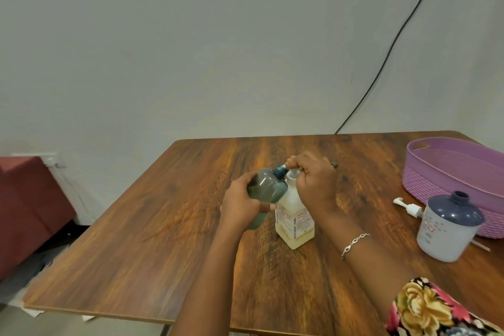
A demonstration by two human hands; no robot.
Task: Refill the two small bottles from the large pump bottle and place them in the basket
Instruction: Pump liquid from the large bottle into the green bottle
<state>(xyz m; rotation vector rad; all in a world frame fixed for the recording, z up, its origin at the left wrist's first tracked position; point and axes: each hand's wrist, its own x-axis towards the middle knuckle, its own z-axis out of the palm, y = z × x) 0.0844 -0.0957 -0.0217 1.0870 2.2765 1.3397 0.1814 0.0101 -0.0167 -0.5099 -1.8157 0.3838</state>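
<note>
The translucent grey-green small bottle (268, 185) tilts, its neck at the spout of the pale-yellow pump bottle (294, 221) standing on the counter (163, 226). The left hand (241, 206) clasps the small bottle's body. The right hand (316, 183) curls its grip over the pump head.

The brown wooden surface (191, 226) has dark grain lines and a soft shine. By its right edge, the purple plastic basket (425, 188) has a smooth rim and a bumpy, woven-looking wall. The white plastic bottle with the dark blue top (450, 229) looks smooth and shiny. The small grey see-through plastic bottle (266, 185) is smooth. The big pale yellow plastic pump bottle (294, 224) has a paper label. The thin bracelet (354, 243) looks like shiny metal.
</note>
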